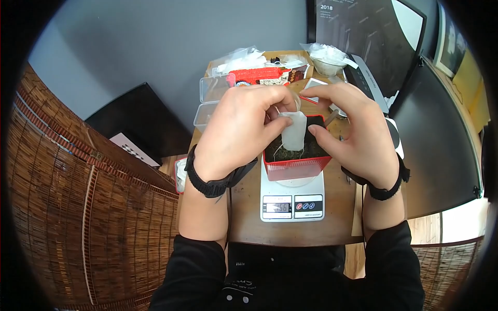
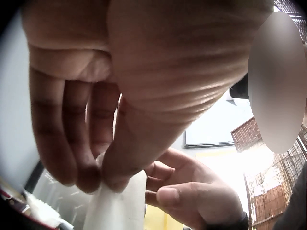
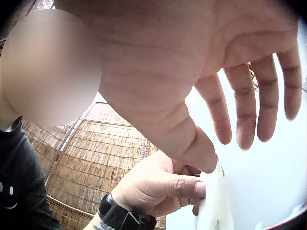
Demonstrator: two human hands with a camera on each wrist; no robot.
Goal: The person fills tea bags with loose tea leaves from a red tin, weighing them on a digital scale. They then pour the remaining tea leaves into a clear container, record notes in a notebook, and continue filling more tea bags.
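My left hand pinches the upper edge of a small white pouch, like a tea bag, between thumb and fingers. Thin white strands show at its lower end. The pouch stands upright over dark soil in a red square pot. That pot sits on a white kitchen scale with a lit display. On the other side of the pouch, my right hand hovers with fingers spread and relaxed, its thumb close to the pouch's top. A brownish stick slants beside the right fingers.
Behind the pot stand a clear plastic box, a red packet and a bowl with plastic wrapping. A monitor rises at the back right. Woven blinds hang at the left of the wooden table.
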